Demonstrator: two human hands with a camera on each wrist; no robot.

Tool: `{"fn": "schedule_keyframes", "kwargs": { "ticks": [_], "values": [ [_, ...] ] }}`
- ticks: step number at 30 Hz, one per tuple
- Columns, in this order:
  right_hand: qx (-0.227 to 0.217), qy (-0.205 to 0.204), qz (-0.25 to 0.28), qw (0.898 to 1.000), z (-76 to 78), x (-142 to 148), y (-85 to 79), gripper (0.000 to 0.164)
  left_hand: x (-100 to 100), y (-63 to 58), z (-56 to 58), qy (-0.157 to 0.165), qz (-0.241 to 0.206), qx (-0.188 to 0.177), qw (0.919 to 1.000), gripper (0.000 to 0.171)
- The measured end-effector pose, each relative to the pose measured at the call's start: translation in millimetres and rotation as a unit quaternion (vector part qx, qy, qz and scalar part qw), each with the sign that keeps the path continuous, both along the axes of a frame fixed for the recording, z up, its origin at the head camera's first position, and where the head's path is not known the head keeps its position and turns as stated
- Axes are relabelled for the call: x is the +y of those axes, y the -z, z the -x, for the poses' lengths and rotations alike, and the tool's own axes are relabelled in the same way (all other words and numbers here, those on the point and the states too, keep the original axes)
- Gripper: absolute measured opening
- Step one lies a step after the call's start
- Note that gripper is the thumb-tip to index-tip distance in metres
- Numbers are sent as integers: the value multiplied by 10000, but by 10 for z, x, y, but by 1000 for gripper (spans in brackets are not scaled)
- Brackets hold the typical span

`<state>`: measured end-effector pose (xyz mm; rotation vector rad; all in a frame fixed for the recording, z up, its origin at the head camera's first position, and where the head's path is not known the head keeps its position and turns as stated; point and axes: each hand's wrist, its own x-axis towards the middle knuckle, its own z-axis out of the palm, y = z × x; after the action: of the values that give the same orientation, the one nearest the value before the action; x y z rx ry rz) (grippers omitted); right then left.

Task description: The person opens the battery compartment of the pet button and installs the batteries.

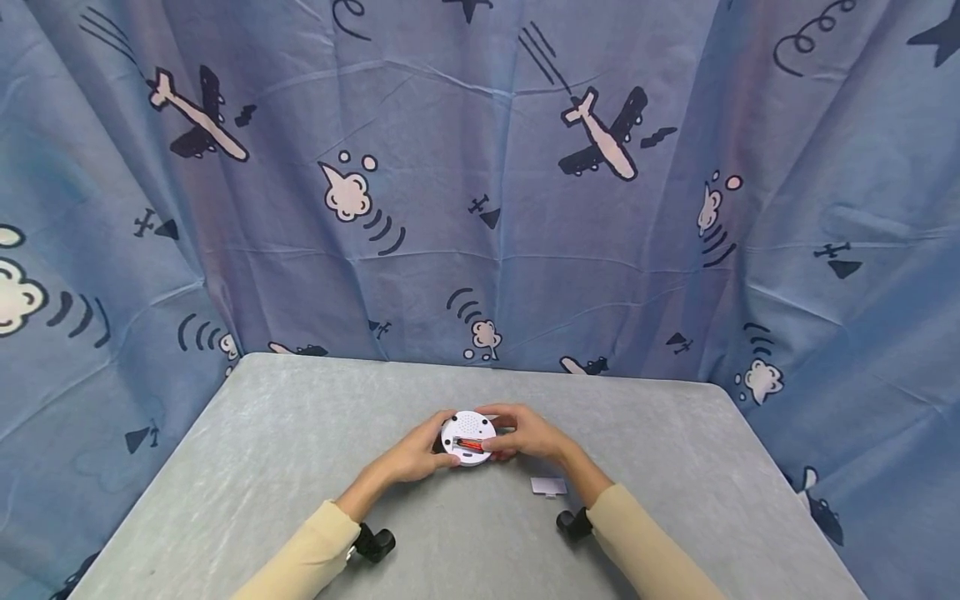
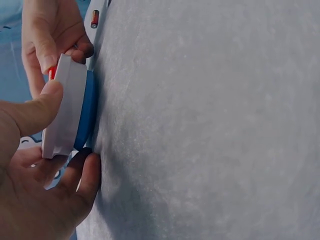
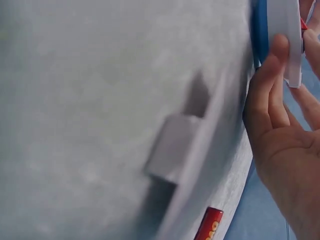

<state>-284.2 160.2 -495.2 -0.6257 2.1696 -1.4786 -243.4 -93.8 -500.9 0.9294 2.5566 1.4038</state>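
A round white device (image 1: 469, 423) with a blue underside (image 2: 87, 112) is held between both hands, its open battery compartment facing up. A red battery (image 1: 470, 445) lies in that compartment. My left hand (image 1: 417, 450) grips the device's left edge, thumb on the white face and fingers beneath, as the left wrist view shows. Around the right edge curve the fingers of my right hand (image 1: 525, 433), while its thumb presses on the end of the red battery. In the right wrist view, fingertips touch the white rim (image 3: 282, 20).
A white battery cover (image 1: 549, 485) with a small tab lies on the grey table (image 1: 315, 417) near my right forearm. Another red battery (image 3: 209, 224) lies beyond it in the right wrist view. A blue patterned curtain (image 1: 450, 208) hangs behind the table.
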Motion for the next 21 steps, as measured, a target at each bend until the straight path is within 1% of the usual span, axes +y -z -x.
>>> {"fn": "schedule_keyframes", "kwargs": {
  "ticks": [3,10,13,15,18,21],
  "values": [
    [-228,35,14,9997,2,-8,-26,62,18,9,5,-42,-45,-169,9998,68],
    [-332,2,171,9993,6,-30,-48,58,21,4,3,-88,-70,-351,9993,70],
    [-394,100,144,9991,2,-59,-83,55,25,3,1,-124,8,-315,9994,70],
    [-401,211,30,9990,-2,-90,-115,52,26,-3,-3,-140,66,-278,9995,70],
    [-393,369,-133,9985,-7,-133,-153,49,35,-9,-7,-113,60,-202,9997,70],
    [-409,452,-177,9980,-10,-151,-160,48,40,-16,-14,-59,34,-212,9998,70]
  ]
}}
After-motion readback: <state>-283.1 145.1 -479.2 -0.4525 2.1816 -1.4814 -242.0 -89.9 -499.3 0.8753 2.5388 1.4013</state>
